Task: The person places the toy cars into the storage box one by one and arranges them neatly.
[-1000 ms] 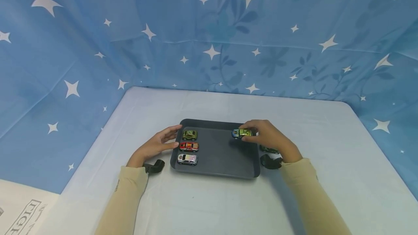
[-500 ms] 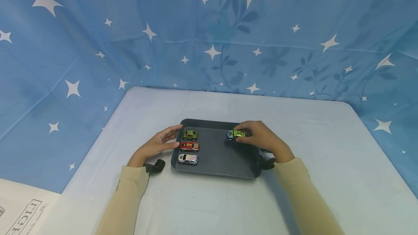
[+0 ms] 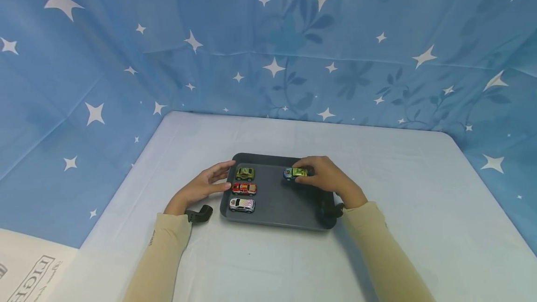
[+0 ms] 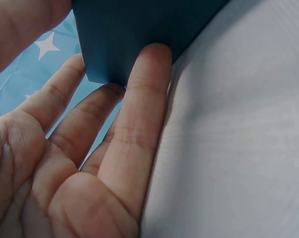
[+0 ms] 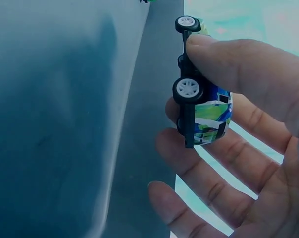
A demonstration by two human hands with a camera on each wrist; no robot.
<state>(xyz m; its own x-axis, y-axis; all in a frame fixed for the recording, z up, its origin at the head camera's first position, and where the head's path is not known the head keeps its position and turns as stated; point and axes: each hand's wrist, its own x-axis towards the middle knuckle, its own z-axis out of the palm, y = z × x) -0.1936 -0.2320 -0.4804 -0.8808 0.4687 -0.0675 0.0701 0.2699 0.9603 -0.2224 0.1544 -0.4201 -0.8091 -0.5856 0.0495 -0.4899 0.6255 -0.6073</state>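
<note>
A grey tray (image 3: 274, 206) lies on the white-covered table. My left hand (image 3: 203, 188) rests at its left side with fingers extended, and in the left wrist view the fingertips (image 4: 152, 62) meet the tray's outer wall (image 4: 124, 29). Between thumb and fingers, my right hand (image 3: 329, 178) pinches a yellow-green and blue toy car (image 3: 295, 174) over the tray's far right part. The right wrist view shows this car's wheels and black underside, clear of the tray floor. Down the tray's left side stand a green toy car (image 3: 245, 174), a red toy car (image 3: 244, 188) and a white toy car (image 3: 242, 205).
A white cloth (image 3: 268, 264) covers the table around the tray. Behind it hangs a blue curtain (image 3: 235, 27) with white stars. Black wrist straps with camera mounts sit on both wrists; the right mount (image 3: 333, 209) overlaps the tray's right edge.
My right hand has carried the yellow-green and blue toy car leftward over the tray. A dark green car seen earlier right of the tray is now hidden behind the right arm. The left hand stays put.
</note>
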